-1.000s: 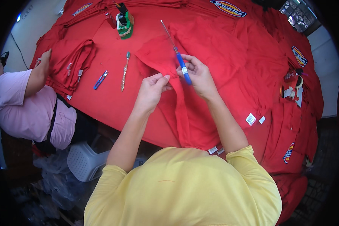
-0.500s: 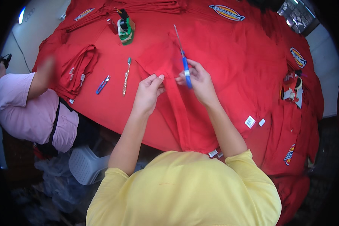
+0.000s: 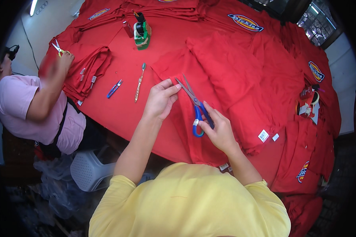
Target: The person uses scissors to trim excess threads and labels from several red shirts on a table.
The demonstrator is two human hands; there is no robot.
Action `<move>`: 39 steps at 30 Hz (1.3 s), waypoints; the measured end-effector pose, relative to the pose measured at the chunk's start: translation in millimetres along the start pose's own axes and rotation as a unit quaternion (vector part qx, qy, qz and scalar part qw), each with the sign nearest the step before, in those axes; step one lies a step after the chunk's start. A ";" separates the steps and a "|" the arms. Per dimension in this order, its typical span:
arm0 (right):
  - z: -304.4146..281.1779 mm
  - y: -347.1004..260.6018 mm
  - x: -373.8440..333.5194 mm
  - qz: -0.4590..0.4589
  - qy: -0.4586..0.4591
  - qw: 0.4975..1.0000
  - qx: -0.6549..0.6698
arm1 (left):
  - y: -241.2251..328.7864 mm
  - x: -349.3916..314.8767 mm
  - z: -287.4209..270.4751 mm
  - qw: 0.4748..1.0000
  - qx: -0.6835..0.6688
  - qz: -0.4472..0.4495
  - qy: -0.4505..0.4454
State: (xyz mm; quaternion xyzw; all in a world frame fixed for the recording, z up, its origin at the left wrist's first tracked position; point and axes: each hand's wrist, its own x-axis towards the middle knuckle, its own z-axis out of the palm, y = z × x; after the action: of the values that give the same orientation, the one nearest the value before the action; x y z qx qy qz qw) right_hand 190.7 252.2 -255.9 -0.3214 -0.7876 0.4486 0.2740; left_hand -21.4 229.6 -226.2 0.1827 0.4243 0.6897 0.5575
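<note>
A red garment (image 3: 233, 94) with white tags lies spread over the table in front of me. My left hand (image 3: 161, 99) is closed, thumb and forefinger pinching the garment's edge near a seam; any thread there is too small to see. In my right hand (image 3: 219, 127) is a pair of scissors (image 3: 196, 103) with blue handles. Their blades stand apart, pointing up and left, with the tips beside my left fingertips.
Left of my hands lie blue thread snips (image 3: 114, 89) and a toothbrush (image 3: 140, 83). Beyond stands a green tape dispenser (image 3: 142, 35). A co-worker (image 3: 35, 102) holds scissors (image 3: 58, 48) by a red garment stack (image 3: 87, 69). A tape roll (image 3: 315, 98) sits right; a grey stool (image 3: 89, 170) is below.
The scissors have swung from pointing up, blades together, to blades apart with tips at my left fingers. My right hand has moved lower. The co-worker's scissors have come into sight.
</note>
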 end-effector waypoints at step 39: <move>-5.7 -20.6 -18.7 0.078 0.009 0.991 0.108 | -17.4 -3.4 8.6 0.998 0.058 0.038 0.005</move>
State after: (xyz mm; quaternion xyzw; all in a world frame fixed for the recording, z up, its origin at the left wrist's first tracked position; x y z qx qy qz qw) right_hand 201.5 233.0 -237.8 -0.3546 -0.7047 0.5478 0.2785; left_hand -3.4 230.0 -234.3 0.2272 0.4593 0.6858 0.5168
